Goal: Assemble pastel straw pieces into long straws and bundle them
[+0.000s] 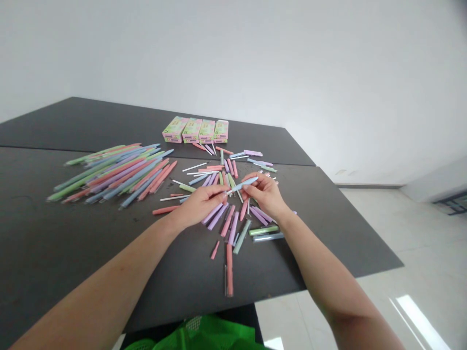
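Over the scattered pen parts, my right hand [265,193] pinches a light blue pen barrel [248,183] whose narrow end points up and right. A thin white refill [230,191] sticks out of its lower left end. My left hand [204,201] has thumb and fingers closed on that refill. Beneath and around both hands lie pink, purple, green and blue pen pieces, such as purple barrels [218,216] and a grey-green barrel [242,236]. A pink barrel with a clear end [229,270] lies closest to me. Parts under my hands are hidden.
A pile of whole pens [113,175] in pastel colours lies on the left of the dark table [175,282]. Several pink and green boxes [192,130] stand in a row at the back. A white wall [233,58] rises behind, and pale floor tiles [379,228] show at right.
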`<state>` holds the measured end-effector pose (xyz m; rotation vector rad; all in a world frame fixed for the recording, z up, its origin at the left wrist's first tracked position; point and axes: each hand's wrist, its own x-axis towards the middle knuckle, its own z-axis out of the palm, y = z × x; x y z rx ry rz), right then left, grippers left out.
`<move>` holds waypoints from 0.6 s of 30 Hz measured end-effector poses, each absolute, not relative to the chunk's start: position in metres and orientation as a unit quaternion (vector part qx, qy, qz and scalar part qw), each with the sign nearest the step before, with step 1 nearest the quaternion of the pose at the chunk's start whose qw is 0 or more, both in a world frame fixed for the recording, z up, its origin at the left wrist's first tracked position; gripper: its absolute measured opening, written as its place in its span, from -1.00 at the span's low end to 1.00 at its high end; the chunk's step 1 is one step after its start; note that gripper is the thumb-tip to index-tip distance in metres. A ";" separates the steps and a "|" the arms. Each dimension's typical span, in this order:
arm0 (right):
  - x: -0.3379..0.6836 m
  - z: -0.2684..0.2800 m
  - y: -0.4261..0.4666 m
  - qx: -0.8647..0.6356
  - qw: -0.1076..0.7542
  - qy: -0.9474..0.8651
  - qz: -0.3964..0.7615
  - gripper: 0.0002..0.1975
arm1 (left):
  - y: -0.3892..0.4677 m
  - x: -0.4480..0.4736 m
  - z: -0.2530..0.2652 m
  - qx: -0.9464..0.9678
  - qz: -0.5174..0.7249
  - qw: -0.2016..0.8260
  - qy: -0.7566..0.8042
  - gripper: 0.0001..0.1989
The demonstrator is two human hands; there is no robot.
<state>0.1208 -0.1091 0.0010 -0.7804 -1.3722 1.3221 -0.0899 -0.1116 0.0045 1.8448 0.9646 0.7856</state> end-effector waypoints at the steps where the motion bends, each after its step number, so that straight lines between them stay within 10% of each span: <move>1: 0.121 0.002 -0.110 -0.329 0.510 -0.575 0.549 -0.79 | -0.112 -0.090 0.005 0.749 0.314 0.435 0.389 -0.62; 18: 0.117 0.005 -0.112 -0.352 0.479 -0.567 0.570 -0.72 | -0.113 -0.090 0.008 0.762 0.316 0.406 0.393 -0.64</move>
